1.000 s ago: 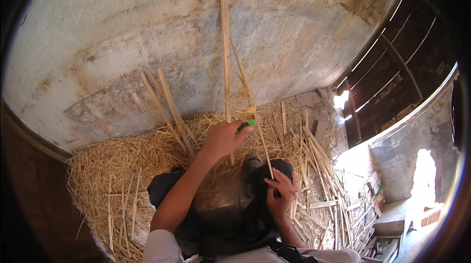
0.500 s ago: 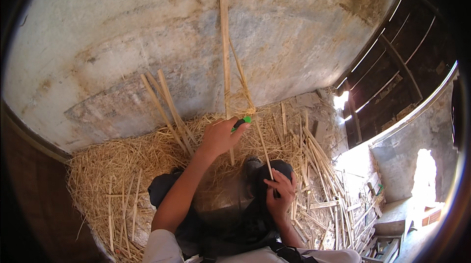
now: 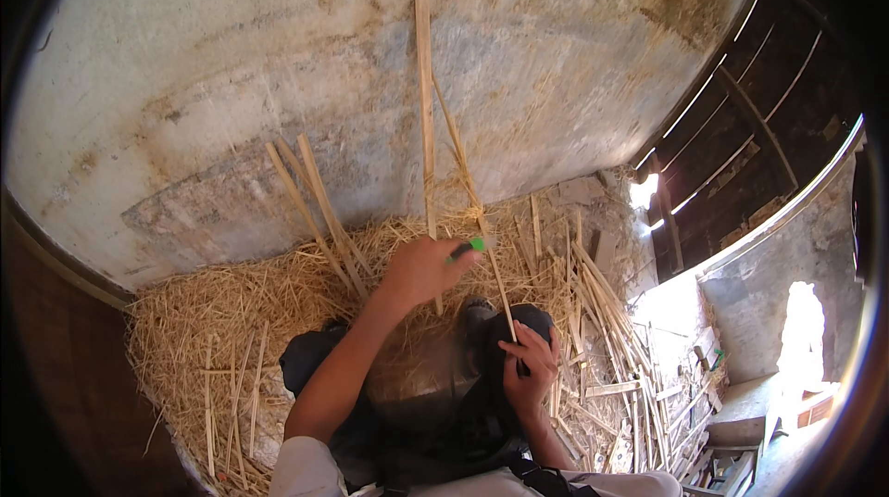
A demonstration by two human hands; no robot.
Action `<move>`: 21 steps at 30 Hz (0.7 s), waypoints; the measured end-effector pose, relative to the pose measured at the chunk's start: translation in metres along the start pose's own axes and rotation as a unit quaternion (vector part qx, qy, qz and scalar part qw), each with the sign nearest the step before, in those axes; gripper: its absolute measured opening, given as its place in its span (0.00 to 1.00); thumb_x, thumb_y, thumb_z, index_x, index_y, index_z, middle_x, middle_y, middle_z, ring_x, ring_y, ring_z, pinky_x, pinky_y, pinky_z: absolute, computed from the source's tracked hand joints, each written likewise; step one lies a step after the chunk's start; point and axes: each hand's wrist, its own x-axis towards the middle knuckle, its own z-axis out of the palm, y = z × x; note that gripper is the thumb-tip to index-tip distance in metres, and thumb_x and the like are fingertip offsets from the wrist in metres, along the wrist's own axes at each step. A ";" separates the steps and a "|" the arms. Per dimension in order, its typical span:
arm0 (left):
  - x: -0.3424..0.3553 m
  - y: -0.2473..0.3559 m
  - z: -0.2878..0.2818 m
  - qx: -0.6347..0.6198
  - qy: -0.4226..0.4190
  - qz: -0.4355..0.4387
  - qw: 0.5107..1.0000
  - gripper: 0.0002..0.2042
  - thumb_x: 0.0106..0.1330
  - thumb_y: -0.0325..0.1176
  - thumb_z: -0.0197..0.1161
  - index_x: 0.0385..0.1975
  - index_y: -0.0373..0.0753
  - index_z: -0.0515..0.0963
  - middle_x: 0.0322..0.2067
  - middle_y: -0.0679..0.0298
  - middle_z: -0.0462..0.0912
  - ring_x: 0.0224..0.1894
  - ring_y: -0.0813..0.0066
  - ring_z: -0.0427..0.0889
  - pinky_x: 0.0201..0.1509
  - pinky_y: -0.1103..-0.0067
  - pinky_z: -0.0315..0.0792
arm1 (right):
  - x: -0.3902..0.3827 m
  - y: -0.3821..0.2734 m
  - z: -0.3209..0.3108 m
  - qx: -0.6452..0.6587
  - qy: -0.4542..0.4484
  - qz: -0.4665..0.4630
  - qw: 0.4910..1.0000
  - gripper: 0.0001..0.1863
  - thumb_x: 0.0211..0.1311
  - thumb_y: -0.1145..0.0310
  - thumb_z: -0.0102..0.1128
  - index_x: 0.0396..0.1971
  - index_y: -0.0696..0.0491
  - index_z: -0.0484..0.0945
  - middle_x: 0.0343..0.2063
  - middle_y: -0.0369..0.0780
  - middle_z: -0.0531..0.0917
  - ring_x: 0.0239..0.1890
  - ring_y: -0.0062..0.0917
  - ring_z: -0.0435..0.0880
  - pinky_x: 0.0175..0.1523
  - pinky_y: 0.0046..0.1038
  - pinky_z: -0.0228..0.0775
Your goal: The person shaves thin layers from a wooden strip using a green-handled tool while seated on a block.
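Observation:
My left hand (image 3: 421, 270) is closed around the handle of a green-and-black tool (image 3: 476, 244), held beside a thin wooden strip (image 3: 496, 270). The tool's working end is too blurred to make out. That strip slants from the wall down to my right knee. Its near end lies in my right hand (image 3: 532, 365), whose fingers close over it at the knee. A small dark patch shows below those fingers; I cannot tell what it is. Thin curled shavings (image 3: 454, 187) hang around the strip's upper part, next to a taller flat wooden slat (image 3: 425, 99) leaning upright on the wall.
Straw-like shavings (image 3: 213, 302) cover the floor around my feet. Several slats (image 3: 319, 191) lean on the stained wall (image 3: 278, 80) at left. At right lies a heap of long strips (image 3: 611, 307), with a bench-like block (image 3: 741, 409) beyond it.
My left hand and the green-and-black tool have come a little way down along the strip toward me. My right hand stays at the knee.

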 end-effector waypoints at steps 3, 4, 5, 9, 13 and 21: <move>-0.005 -0.003 0.014 0.007 0.001 0.066 0.998 0.31 0.80 0.64 0.54 0.46 0.38 0.88 0.15 0.56 0.79 0.22 0.52 0.84 0.31 0.59 0.78 | 0.002 -0.002 -0.002 0.000 -0.003 0.003 1.000 0.18 0.50 0.85 0.68 0.37 0.46 0.92 0.54 0.40 0.92 0.62 0.34 0.88 0.80 0.55 0.56; -0.004 -0.008 0.020 -0.001 0.026 0.065 0.998 0.30 0.81 0.63 0.54 0.47 0.38 0.88 0.15 0.57 0.78 0.21 0.55 0.83 0.29 0.60 0.77 | 0.002 -0.002 -0.002 -0.003 -0.006 0.002 1.000 0.18 0.50 0.85 0.68 0.37 0.46 0.93 0.54 0.40 0.92 0.62 0.34 0.88 0.80 0.55 0.56; -0.004 -0.014 0.025 -0.008 0.052 0.064 0.997 0.29 0.81 0.62 0.55 0.48 0.38 0.88 0.15 0.57 0.77 0.19 0.57 0.82 0.28 0.61 0.75 | 0.003 -0.003 -0.002 -0.005 -0.009 0.001 1.000 0.18 0.50 0.85 0.69 0.37 0.46 0.93 0.54 0.40 0.92 0.62 0.34 0.88 0.80 0.55 0.56; 0.006 -0.007 0.006 -0.005 0.018 -0.043 0.999 0.32 0.80 0.65 0.54 0.48 0.37 0.88 0.18 0.52 0.82 0.23 0.50 0.85 0.33 0.57 0.79 | 0.001 -0.001 0.000 -0.002 -0.001 0.001 1.000 0.17 0.51 0.85 0.69 0.36 0.46 0.93 0.54 0.39 0.92 0.62 0.34 0.88 0.80 0.54 0.56; -0.003 -0.001 0.007 0.000 -0.004 0.054 0.999 0.31 0.82 0.62 0.55 0.50 0.35 0.88 0.16 0.54 0.79 0.19 0.56 0.82 0.29 0.61 0.76 | 0.001 -0.002 -0.001 0.001 -0.001 0.006 1.000 0.17 0.51 0.84 0.69 0.36 0.46 0.93 0.54 0.39 0.92 0.62 0.33 0.88 0.81 0.54 0.56; 0.005 -0.006 0.007 -0.035 0.015 -0.031 0.999 0.32 0.80 0.63 0.56 0.52 0.35 0.88 0.18 0.50 0.81 0.22 0.52 0.84 0.34 0.58 0.78 | 0.000 -0.002 0.000 0.000 0.000 0.003 1.000 0.17 0.51 0.85 0.68 0.36 0.46 0.93 0.54 0.39 0.92 0.62 0.33 0.88 0.81 0.54 0.56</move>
